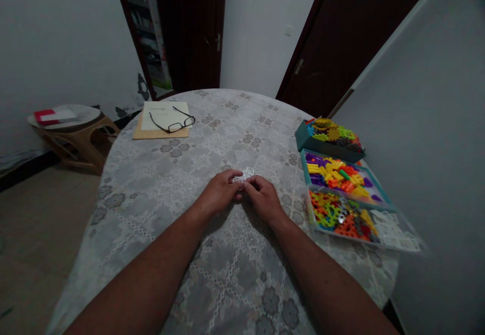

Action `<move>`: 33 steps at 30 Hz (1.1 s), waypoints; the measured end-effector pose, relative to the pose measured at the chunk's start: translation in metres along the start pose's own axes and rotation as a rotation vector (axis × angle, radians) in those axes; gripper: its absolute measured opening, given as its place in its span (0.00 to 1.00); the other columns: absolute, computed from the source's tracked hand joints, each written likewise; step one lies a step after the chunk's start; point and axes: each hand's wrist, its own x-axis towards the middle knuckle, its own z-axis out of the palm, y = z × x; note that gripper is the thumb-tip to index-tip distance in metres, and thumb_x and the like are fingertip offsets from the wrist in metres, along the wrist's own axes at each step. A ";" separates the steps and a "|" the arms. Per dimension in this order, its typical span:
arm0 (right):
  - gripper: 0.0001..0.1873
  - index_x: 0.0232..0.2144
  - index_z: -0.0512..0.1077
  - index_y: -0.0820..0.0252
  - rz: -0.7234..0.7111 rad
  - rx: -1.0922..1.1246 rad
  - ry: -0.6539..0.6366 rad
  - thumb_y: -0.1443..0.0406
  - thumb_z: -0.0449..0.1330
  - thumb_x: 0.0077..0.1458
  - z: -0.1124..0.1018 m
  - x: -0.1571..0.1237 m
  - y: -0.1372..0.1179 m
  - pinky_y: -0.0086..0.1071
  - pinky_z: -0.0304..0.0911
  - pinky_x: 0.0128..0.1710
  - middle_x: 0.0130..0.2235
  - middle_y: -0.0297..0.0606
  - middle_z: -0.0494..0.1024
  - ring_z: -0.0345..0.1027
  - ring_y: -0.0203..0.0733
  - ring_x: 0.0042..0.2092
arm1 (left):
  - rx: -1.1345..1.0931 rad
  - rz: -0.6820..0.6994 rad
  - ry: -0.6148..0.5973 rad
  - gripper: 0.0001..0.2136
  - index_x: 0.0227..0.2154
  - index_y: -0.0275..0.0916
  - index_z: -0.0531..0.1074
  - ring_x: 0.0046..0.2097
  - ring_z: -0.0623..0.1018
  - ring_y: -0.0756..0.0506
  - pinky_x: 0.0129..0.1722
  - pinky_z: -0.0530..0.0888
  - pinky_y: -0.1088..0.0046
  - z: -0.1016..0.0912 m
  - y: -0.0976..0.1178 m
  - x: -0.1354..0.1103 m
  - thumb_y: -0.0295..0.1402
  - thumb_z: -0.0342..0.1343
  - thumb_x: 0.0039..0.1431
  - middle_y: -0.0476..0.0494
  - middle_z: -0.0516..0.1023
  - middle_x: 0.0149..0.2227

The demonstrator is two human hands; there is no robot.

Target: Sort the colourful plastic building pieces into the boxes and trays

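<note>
Both hands meet over the middle of the table around small white openwork plastic pieces (248, 172). My left hand (223, 189) is closed, its thumb and fingers pinching the left side of the white pieces. From the right, my right hand (262, 196) pinches them too, thumb and forefinger together. The fingers cover part of the pieces, so how they are joined cannot be made out. Similar white pieces (394, 229) lie in the right end of a clear plastic tray (326, 230) to my right.
A teal box (322, 147) of colourful gear-shaped pieces and a teal-rimmed tray (382, 193) of yellow, purple and orange parts stand at the right. Glasses (175, 127) rest on papers (159, 108) at the far left. Beyond the patterned tablecloth (227, 143) stands a stool (76, 128).
</note>
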 end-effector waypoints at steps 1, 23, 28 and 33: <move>0.13 0.36 0.79 0.55 -0.008 -0.027 0.001 0.54 0.63 0.64 -0.002 0.000 0.000 0.35 0.68 0.42 0.35 0.35 0.82 0.75 0.44 0.38 | -0.009 -0.001 0.007 0.16 0.55 0.36 0.78 0.37 0.84 0.45 0.37 0.82 0.68 0.000 0.001 -0.001 0.28 0.60 0.66 0.34 0.85 0.46; 0.11 0.48 0.78 0.57 -0.006 -0.990 0.103 0.61 0.63 0.66 -0.038 0.020 0.021 0.46 0.62 0.58 0.55 0.48 0.80 0.68 0.57 0.60 | -0.279 -0.105 0.111 0.19 0.55 0.38 0.75 0.41 0.86 0.40 0.32 0.81 0.69 -0.001 0.007 -0.001 0.23 0.59 0.61 0.29 0.83 0.53; 0.19 0.57 0.76 0.56 -0.052 -0.978 0.107 0.62 0.62 0.65 -0.037 0.019 0.023 0.47 0.60 0.60 0.63 0.49 0.76 0.65 0.59 0.65 | -0.248 -0.094 0.105 0.18 0.54 0.37 0.76 0.40 0.85 0.41 0.31 0.80 0.69 -0.001 0.005 0.000 0.25 0.59 0.62 0.28 0.84 0.52; 0.15 0.52 0.77 0.56 -0.038 -1.021 0.044 0.62 0.61 0.63 -0.038 0.019 0.019 0.46 0.61 0.57 0.59 0.49 0.77 0.66 0.59 0.62 | -0.214 -0.074 0.097 0.17 0.54 0.37 0.76 0.40 0.85 0.41 0.30 0.80 0.70 -0.001 0.004 -0.001 0.26 0.59 0.62 0.29 0.84 0.52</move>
